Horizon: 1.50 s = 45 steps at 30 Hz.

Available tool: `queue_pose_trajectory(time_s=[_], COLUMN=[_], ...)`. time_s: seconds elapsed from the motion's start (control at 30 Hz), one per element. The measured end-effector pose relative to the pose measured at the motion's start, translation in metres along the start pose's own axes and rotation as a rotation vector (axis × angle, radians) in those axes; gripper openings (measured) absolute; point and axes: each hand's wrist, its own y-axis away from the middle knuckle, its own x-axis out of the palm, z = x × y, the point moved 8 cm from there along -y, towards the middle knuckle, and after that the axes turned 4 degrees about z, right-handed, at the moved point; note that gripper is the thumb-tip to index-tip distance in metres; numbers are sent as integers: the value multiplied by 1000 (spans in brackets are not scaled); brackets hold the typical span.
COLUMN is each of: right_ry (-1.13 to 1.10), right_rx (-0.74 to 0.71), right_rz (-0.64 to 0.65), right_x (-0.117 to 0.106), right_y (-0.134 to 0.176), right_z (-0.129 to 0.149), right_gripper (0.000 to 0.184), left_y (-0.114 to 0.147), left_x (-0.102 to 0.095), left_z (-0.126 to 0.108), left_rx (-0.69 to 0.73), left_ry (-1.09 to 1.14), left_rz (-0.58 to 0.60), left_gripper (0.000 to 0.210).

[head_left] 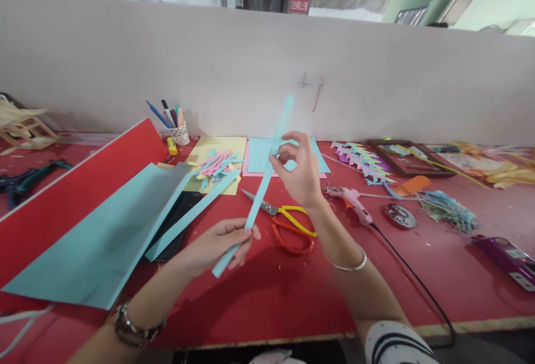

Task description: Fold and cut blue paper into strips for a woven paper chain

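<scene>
A long, narrow light-blue paper strip (259, 192) slants upward over the red table, held between both hands. Near its lower end my left hand (228, 239) pinches it between thumb and fingers. My right hand (298, 166) grips it higher up with thumb and forefinger, the other fingers curled. Beneath the strip lie scissors (296, 222) with one yellow and one red handle, blades pointing left. Left of my left hand, another blue strip (192, 216) rests over a black flat object (178, 224). A large blue paper sheet (90, 236) leans by a red board (79, 177).
Behind are a pile of short coloured paper strips (217, 164), a pen cup (179, 132) and a white partition (234, 68). Right lie a pink glue gun (351, 199) with a black cord, a round tin (400, 216), a wooden tray (412, 158) and a purple device (505, 261).
</scene>
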Motion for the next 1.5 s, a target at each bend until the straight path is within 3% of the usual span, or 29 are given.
queue_pose_trajectory(time_s=[0.07, 0.13, 0.2, 0.37, 0.53, 0.7, 0.93, 1.1, 1.23, 1.37, 1.5], right_ry=[278, 480, 588, 706, 819, 864, 500, 361, 262, 107, -15], right_rx=[-252, -521, -695, -748, -764, -620, -200, -4, 39, 61, 109], right_rz=[58, 113, 112, 110, 96, 181, 512, 636, 677, 723, 723], right_x=[8, 21, 29, 39, 43, 48, 55, 62, 65, 69, 70], right_y=[7, 22, 38, 65, 87, 93, 104, 111, 113, 116, 117], right_z=[29, 54, 68, 62, 46, 29, -1, -24, -30, -31, -37], right_gripper=[9, 17, 19, 18, 18, 20, 14, 23, 11, 18, 20], left_y=[-1, -3, -6, -14, -16, -20, -27, -25, -24, -24, -26], left_x=[-6, -14, -20, -21, -11, -13, -17, -16, -16, -15, -24], left_z=[-2, -5, -4, 13, 23, 34, 37, 44, 49, 52, 46], left_rx=[43, 94, 90, -37, -61, -71, -11, -93, -119, -152, -129], left_ry=[58, 111, 162, 229, 198, 13, -484, -524, -486, -452, -458], left_rz=[-27, -46, -47, -4, 86, 56, 48, 90, 122, 166, 87], left_gripper=[25, 23, 24, 29, 27, 31, 42, 47, 49, 46, 39])
